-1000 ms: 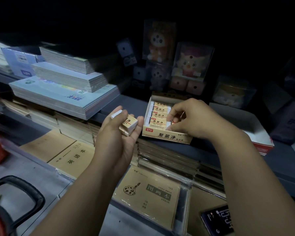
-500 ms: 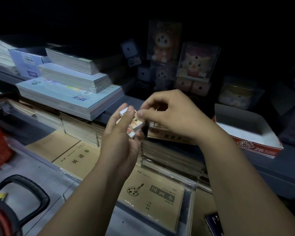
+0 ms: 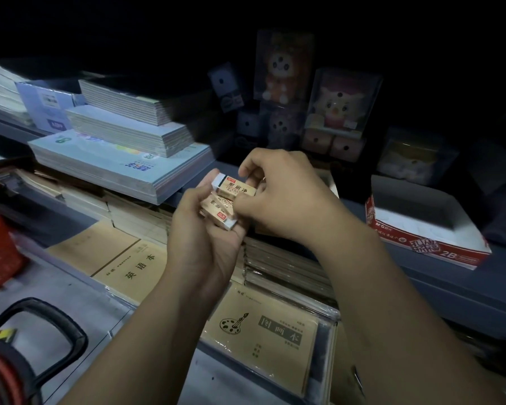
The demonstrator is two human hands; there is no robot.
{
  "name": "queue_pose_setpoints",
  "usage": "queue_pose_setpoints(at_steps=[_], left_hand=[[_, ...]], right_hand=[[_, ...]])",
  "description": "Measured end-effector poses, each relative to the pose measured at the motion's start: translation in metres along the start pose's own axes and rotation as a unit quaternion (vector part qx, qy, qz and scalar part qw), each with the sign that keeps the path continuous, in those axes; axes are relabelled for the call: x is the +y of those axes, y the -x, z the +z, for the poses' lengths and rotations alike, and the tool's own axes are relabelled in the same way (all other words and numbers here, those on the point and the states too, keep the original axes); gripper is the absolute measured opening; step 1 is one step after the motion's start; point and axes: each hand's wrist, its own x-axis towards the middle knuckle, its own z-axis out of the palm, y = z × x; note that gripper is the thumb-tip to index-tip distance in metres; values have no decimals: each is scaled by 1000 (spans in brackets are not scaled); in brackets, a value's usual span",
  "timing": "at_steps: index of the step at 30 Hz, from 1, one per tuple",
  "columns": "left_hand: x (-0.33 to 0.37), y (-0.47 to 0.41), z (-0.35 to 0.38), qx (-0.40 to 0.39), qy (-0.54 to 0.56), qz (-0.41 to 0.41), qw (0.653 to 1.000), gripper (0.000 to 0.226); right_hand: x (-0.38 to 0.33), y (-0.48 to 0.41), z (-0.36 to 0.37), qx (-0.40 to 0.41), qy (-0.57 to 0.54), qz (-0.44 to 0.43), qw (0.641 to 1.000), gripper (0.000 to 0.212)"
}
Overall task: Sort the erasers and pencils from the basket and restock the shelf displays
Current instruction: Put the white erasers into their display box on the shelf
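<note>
My left hand (image 3: 202, 244) is cupped in front of the shelf and holds a small stack of erasers (image 3: 218, 213) in tan paper sleeves with white ends. My right hand (image 3: 287, 194) comes in from the right and pinches the top eraser (image 3: 235, 187) between thumb and fingers. The eraser display box on the shelf is almost wholly hidden behind my right hand. No pencils can be made out in the dim light.
A red and white 2B box (image 3: 427, 238) sits open on the shelf at right. Stacked notebooks (image 3: 123, 159) fill the left shelf, brown exercise books (image 3: 263, 331) lie below. A red basket with a black handle (image 3: 41, 346) is at lower left. Boxed plush toys (image 3: 336, 106) stand behind.
My right hand left the eraser display box and moved left to my left hand, where it now pinches the top eraser. The view shifted slightly.
</note>
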Motion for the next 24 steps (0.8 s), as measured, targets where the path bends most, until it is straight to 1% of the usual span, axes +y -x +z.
queue_pose_setpoints(at_steps=[2,4,7,11,15,21,24], left_hand=[[1,-1,-1,12,2,-1,1000,40],[0,0,-1,30,-17,-2,999,41],[-3,2,-2,53,-41,-9,998,38],[-5,3,-3,60,-50,-24,997,35],[-7,4,-2,61,-62,-31,996,35],[-7,5,-1,59,-74,-31,995,36],[-7,6,0,59,-81,-31,995,36]], right_hand=[[4,1,-5,18,-14,18,1000,29],[11,2,-15,23,-46,35,998,19],[22,6,-36,-4,-98,54,994,5],[36,13,-52,-55,-98,88,990,9],[42,16,-52,-123,-90,115,982,15],[40,15,-52,-140,-88,129,978,6],[41,15,-54,-147,-80,133,977,8]])
